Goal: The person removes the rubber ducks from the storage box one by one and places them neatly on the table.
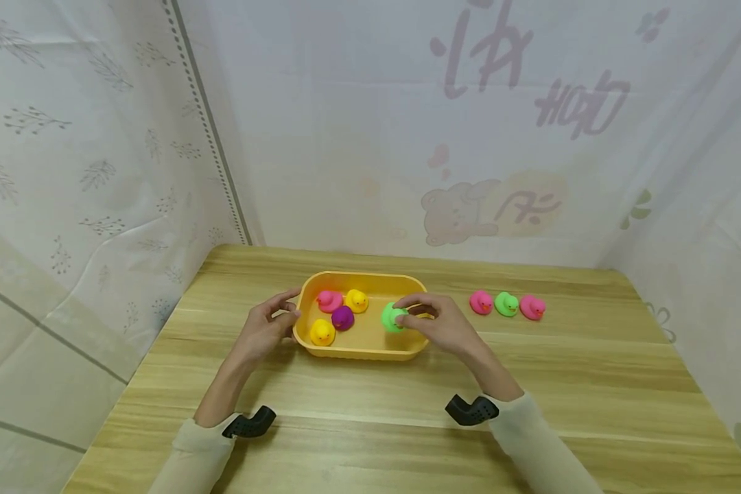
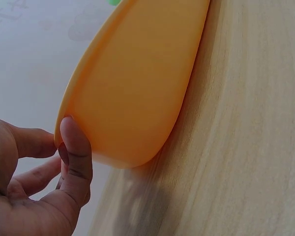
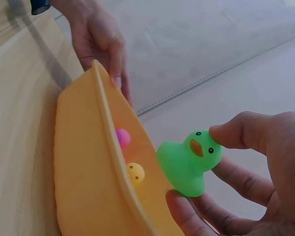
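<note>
A yellow plastic basin [image 1: 364,355] stands on the wooden table. My left hand [image 1: 265,331] grips its left end, thumb and fingers at the rim, as the left wrist view shows up close. Between the thumb and fingers of my right hand [image 1: 441,326] is a green toy duck [image 3: 184,164], held above the right part of the basin. Inside, toward the left, sit a pink duck [image 1: 330,300], a purple duck [image 1: 342,318], one yellow duck [image 1: 356,300] at the back and another yellow duck [image 1: 322,333] at the front.
Right of the basin, a pink duck [image 1: 481,302], a green duck [image 1: 506,304] and another pink duck [image 1: 533,307] form a row on the table [image 1: 370,425]. Printed cloth [image 1: 346,137] hangs behind the table and at both sides.
</note>
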Tool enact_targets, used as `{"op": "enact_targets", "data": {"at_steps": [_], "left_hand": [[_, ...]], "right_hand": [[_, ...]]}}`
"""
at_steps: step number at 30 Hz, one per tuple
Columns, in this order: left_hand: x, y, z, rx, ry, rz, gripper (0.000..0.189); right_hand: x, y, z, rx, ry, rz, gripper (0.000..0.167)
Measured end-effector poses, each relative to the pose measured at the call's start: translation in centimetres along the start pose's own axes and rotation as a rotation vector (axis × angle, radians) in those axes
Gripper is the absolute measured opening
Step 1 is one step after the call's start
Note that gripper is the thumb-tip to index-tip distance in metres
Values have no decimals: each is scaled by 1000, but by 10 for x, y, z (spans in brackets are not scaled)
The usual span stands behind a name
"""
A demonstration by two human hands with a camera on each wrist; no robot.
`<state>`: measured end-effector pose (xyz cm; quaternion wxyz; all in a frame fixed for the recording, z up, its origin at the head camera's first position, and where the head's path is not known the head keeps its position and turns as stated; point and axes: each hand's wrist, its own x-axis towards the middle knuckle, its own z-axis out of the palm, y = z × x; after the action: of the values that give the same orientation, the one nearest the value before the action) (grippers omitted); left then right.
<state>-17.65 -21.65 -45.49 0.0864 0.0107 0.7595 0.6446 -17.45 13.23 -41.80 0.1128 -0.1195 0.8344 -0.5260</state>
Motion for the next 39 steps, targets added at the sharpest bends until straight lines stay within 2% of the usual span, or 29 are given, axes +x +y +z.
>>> {"op": "enact_targets", "data": {"at_steps": [17, 22, 28, 35, 39], "left_hand": [[-1, 0, -1, 10, 10, 1, 51], [-1, 0, -1, 12, 11, -7, 52], [-1, -1, 0, 0, 12, -10, 52], [-2, 0, 0, 1, 7, -16, 53], [-1, 0, 0, -5, 8, -11, 52]], "right_hand": [[-8, 7, -30, 29, 49, -62, 27], [-10, 12, -38, 11, 80, -51, 28], [-14, 17, -51, 44, 104, -70, 29], [-20, 23, -69, 36, 146, -5, 32], [-23, 27, -80, 41, 150, 0, 36]]}}
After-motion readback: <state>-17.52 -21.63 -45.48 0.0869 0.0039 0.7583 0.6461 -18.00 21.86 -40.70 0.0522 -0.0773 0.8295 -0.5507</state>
